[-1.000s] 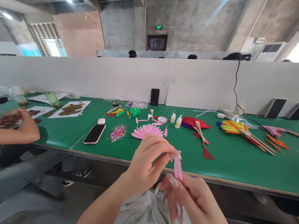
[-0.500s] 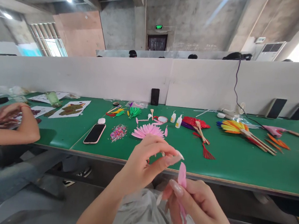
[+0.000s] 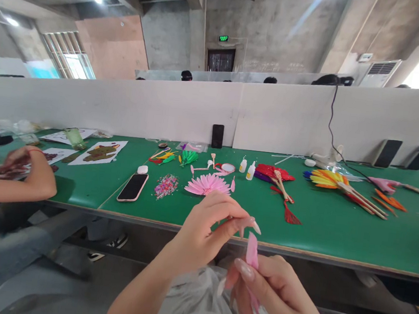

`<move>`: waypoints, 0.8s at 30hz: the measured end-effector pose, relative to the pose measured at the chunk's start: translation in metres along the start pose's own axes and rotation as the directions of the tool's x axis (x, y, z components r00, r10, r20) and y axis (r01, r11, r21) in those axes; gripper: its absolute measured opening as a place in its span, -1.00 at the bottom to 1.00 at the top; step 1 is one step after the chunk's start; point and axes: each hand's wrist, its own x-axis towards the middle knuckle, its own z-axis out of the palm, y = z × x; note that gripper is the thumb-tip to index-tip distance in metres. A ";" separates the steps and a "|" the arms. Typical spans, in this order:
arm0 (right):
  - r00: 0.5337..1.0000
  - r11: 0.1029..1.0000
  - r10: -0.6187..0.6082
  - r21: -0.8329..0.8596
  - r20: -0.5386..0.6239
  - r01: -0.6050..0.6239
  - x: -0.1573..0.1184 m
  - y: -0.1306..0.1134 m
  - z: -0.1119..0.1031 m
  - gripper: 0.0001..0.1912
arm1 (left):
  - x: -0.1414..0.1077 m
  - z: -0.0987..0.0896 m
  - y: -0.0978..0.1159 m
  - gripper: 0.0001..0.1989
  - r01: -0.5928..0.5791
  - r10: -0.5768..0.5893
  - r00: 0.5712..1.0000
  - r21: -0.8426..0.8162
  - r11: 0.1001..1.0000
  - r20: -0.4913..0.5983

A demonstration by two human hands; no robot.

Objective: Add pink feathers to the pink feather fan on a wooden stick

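My right hand (image 3: 273,290) pinches a pink feather (image 3: 252,250) between thumb and fingers, its tip pointing up and its lower end trailing below the hand. Just above that tip is my left hand (image 3: 220,224), thumb and forefinger pressed together; whether anything lies between them I cannot make out. A small gap separates the left fingertips from the feather. Behind my left hand a fan of pink feathers (image 3: 208,184) lies spread on the green table (image 3: 322,230), partly covered by the hand.
Two small white bottles (image 3: 251,171) stand beyond the fan, near a red feather fan (image 3: 276,172) with a tassel. A phone (image 3: 133,187) and a pile of colourful sequins (image 3: 166,186) lie left. Yellow feathers (image 3: 322,178) lie right. Another person's arm (image 3: 36,180) rests at far left.
Both hands have shifted slightly; the feather's tip sits a little lower and further left. The left fingertips have moved slightly down and right. The right hand keeps its hold on the feather.
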 end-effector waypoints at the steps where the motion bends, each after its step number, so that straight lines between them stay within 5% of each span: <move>1: 1.000 1.000 0.001 -0.006 -0.015 -0.001 -0.002 0.000 0.000 -0.63 | 0.000 0.000 -0.001 -0.88 -0.017 0.017 1.000 0.023 1.000 -0.025; 7: 0.997 1.000 0.006 0.008 -0.076 -0.005 -0.001 -0.005 0.003 -0.60 | 0.000 -0.001 -0.001 -0.88 0.010 -0.011 0.997 -0.016 1.000 -0.073; 13: 0.999 1.000 0.013 -0.014 -0.051 -0.014 0.000 -0.003 0.002 -0.57 | -0.002 -0.001 0.003 -0.91 0.035 -0.026 0.991 -0.066 0.997 0.128; 24: 0.998 0.999 0.017 -0.032 -0.052 -0.018 -0.004 -0.001 0.001 -0.63 | -0.003 0.000 0.000 -0.91 -0.078 0.079 0.996 -0.012 0.997 0.049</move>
